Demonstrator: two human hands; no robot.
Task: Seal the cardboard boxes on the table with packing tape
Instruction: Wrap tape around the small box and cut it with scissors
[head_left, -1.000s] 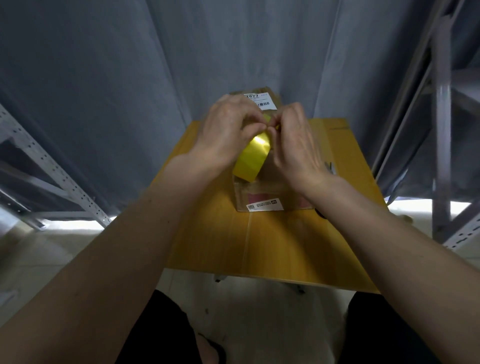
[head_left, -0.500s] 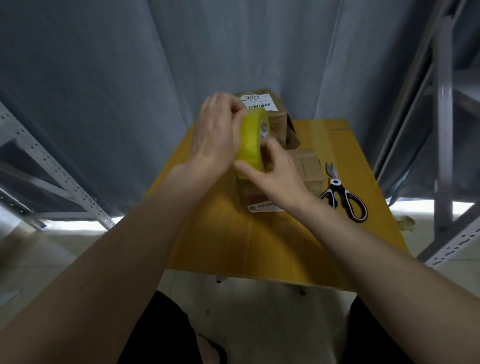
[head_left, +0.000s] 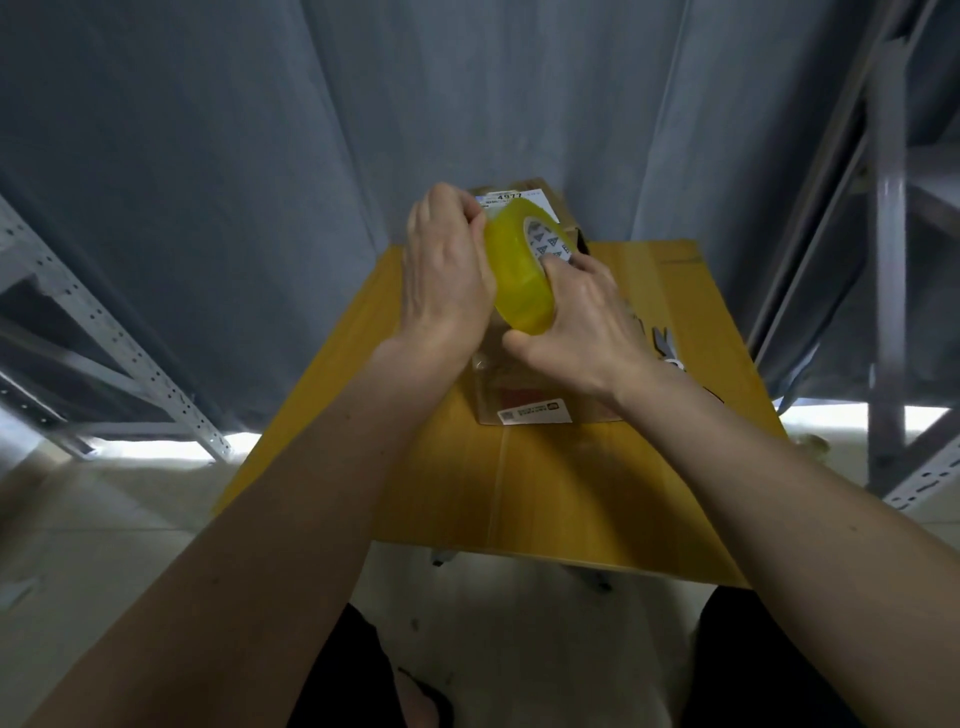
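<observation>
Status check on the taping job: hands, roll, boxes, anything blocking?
Both hands on the tape roll: left hand fingers at its upper edge, right hand gripping its lower side. Near box beneath, no strip visibly laid. Scissors partly hidden behind right hand.

Storeroom: slotted steel racking (head_left: 130, 358), labelled parcels (head_left: 535, 410).

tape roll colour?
Yellow, see-through tape roll; only the head view shows it.

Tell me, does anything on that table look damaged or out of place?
Nothing stands out. Both hands, left hand and right hand, hold the yellow tape roll above the near cardboard box. The scissors lie beside it, mostly hidden.
</observation>
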